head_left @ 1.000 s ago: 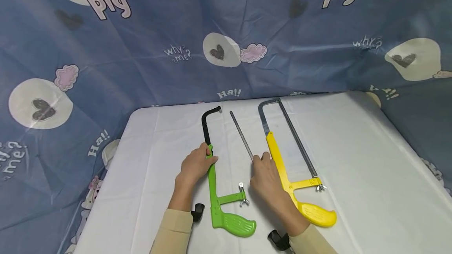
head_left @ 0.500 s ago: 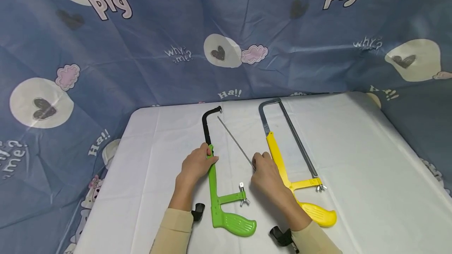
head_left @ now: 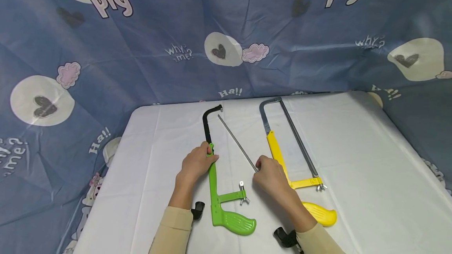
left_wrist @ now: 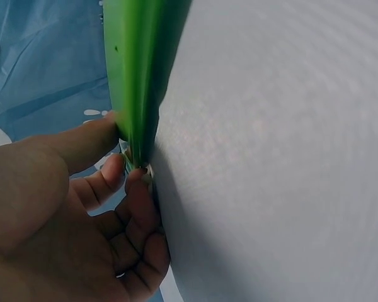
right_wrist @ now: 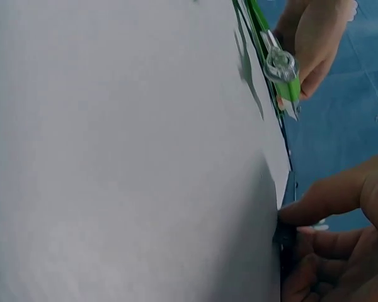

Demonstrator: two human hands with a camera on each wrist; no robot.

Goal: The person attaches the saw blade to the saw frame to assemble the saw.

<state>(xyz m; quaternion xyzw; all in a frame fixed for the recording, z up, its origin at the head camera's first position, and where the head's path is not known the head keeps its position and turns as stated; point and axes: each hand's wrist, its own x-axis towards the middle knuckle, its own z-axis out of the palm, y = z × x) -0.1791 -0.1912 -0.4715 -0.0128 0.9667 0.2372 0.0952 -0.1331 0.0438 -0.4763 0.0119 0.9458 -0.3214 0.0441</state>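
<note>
My left hand (head_left: 196, 163) grips the upper part of a green hacksaw frame (head_left: 213, 183), thumb and fingers on either side of it. No blade is fitted in that frame; its black front arm ends in a small pin. In the left wrist view the thumb of the left hand (left_wrist: 82, 195) presses the green frame (left_wrist: 135, 75). My right hand (head_left: 272, 177) pinches a thin grey hacksaw blade (head_left: 236, 140) by its near end. The blade slants up and left, its far tip just below the black arm's end. The right wrist view shows this pinch by the right hand (right_wrist: 340, 239).
Right of my hands lies a yellow hacksaw (head_left: 277, 153) with a blade fitted; my right forearm covers part of it. All rests on a white-covered table (head_left: 370, 167). A blue printed curtain (head_left: 226, 77) hangs behind. Black camera mounts (head_left: 285, 238) sit at both wrists.
The blade's far tip has swung left, from mid-gap to near the green frame's black arm. My right hand has shifted slightly right and nearer to me. The left hand keeps its grip.
</note>
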